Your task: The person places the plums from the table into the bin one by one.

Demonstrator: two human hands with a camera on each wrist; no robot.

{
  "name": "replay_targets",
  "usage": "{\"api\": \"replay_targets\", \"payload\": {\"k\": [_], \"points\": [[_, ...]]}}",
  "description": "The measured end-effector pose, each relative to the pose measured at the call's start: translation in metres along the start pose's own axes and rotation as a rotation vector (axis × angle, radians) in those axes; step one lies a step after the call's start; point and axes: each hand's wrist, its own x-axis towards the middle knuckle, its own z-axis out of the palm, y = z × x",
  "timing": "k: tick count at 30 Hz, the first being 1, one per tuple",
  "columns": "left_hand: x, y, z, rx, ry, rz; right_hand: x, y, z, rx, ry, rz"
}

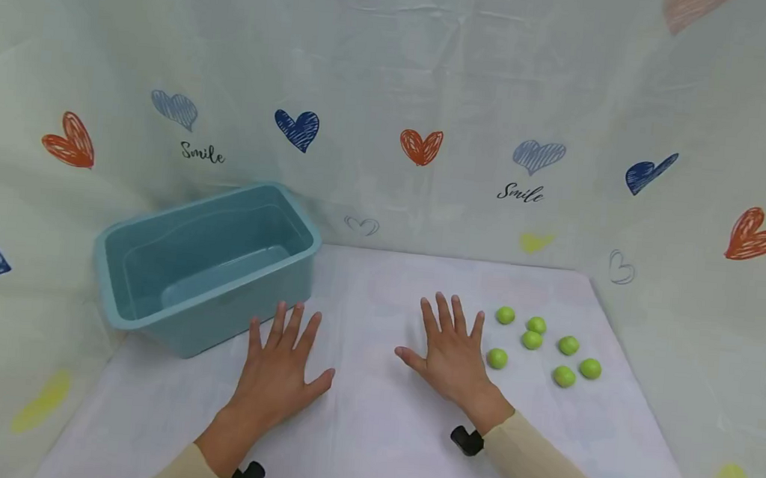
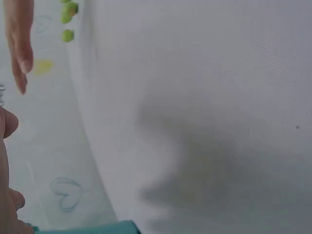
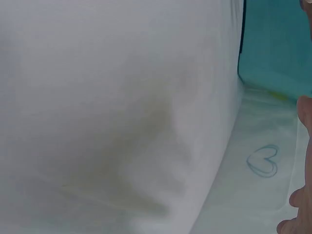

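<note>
Two hands are laid flat on the white table [image 1: 368, 433], palms down, fingers straight and spread, with nothing held in either. The left hand [image 1: 281, 373] is placed just in front of the teal bin [image 1: 152, 251], its fingertips close to the bin's near wall but apart from it. The right hand [image 1: 451, 357] is set near the table's middle, and the green balls [image 1: 543, 345] are found just to its right, the nearest ball [image 1: 497, 358] lying just beside the little finger without being touched. Seven balls are counted, in a loose cluster stretched roughly left to right; being round, no long axis is shown by any of them. One bin is seen, empty, its long side running from near left to far right. The balls are nearer the right hand, the bin nearer the left. In the left wrist view three balls [image 2: 68, 19] are caught at the upper edge
</note>
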Motion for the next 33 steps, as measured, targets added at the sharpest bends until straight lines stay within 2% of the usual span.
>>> {"api": "replay_targets", "payload": {"k": [4, 7, 9, 11, 15, 18, 22, 27, 33], "points": [[-0.01, -0.015, -0.035, -0.047, 0.128, -0.028, 0.023, -0.017, -0.013, 0.003, -0.023, -0.059], [-0.014, -0.041, -0.063, -0.054, 0.233, -0.082, 0.046, -0.031, -0.022, 0.009, -0.023, -0.121], [-0.014, -0.063, -0.078, -0.042, 0.265, -0.157, 0.062, -0.041, -0.028, 0.007, -0.026, -0.162], [-0.013, -0.088, -0.091, -0.042, 0.257, -0.244, 0.078, -0.052, -0.032, 0.005, -0.033, -0.203], [-0.013, -0.135, -0.104, -0.037, 0.119, -0.402, 0.107, -0.079, -0.036, -0.033, -0.068, -0.262], [-0.017, -0.157, -0.105, -0.049, 0.046, -0.469, 0.123, -0.1, -0.036, -0.07, -0.089, -0.298], [-0.021, -0.165, -0.102, -0.121, 0.006, -0.52, 0.136, -0.118, -0.035, -0.097, -0.101, -0.331], [-0.018, -0.163, -0.1, -0.204, -0.05, -0.548, 0.144, -0.126, -0.035, -0.075, -0.104, -0.323], [-0.009, -0.149, -0.094, -0.206, -0.041, -0.476, 0.141, -0.117, -0.027, 0.098, -0.078, -0.262]]}}
